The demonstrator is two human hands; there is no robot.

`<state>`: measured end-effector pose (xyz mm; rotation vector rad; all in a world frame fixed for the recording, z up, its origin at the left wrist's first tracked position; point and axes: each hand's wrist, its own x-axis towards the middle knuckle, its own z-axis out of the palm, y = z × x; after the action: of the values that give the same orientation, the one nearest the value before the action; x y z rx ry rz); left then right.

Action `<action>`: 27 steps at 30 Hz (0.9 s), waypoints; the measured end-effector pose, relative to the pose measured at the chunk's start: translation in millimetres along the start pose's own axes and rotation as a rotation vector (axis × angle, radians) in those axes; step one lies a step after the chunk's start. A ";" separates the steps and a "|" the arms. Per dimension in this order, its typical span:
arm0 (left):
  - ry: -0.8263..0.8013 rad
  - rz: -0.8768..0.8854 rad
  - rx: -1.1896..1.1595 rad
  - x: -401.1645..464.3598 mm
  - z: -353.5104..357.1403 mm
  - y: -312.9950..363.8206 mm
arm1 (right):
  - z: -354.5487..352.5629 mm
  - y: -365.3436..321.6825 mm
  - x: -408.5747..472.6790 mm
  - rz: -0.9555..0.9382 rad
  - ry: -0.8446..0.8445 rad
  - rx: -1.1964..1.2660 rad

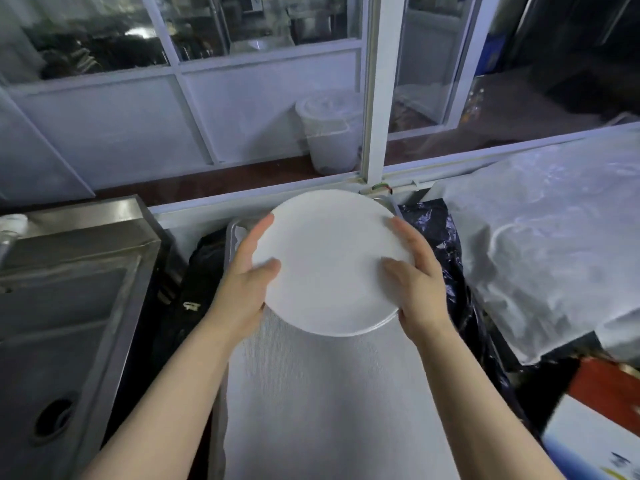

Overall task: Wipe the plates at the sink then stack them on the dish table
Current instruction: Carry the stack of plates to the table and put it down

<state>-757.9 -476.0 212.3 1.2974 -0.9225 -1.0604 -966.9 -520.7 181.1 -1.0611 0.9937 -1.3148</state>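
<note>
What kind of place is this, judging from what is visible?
Probably the dishwashing area of a commercial kitchen. A stainless steel sink stands at the left, both hands hold a white plate over a cloth-covered table, and a white lidded bucket stands beyond the glazed partition.

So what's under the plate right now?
Under the plate, held by the left hand and right hand, lies a white mat on a tray. The covered part stays hidden.
</note>
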 end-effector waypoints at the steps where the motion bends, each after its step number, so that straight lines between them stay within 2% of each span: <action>1: -0.025 0.004 0.014 -11.6 -3.2 4.2 | 0.2 -8.0 -12.9 -0.008 0.009 -0.001; 7: -0.169 0.058 0.064 -81.4 -36.4 13.3 | 12.0 -46.2 -111.2 -0.087 0.123 -0.090; 13: -0.414 0.161 0.049 -151.9 -49.3 33.7 | 14.9 -86.4 -229.8 -0.207 0.334 -0.168; 18: -0.676 0.187 -0.047 -222.1 -9.6 53.5 | -12.9 -128.7 -341.7 -0.328 0.567 -0.243; 27: -1.287 0.143 -0.157 -401.5 105.8 60.6 | -71.5 -183.9 -585.2 -0.478 1.075 -0.256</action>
<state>-965.9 -122.2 299.9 0.2680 -1.7642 -1.8178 -1095.3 66.3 323.5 -0.7555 1.7925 -2.2938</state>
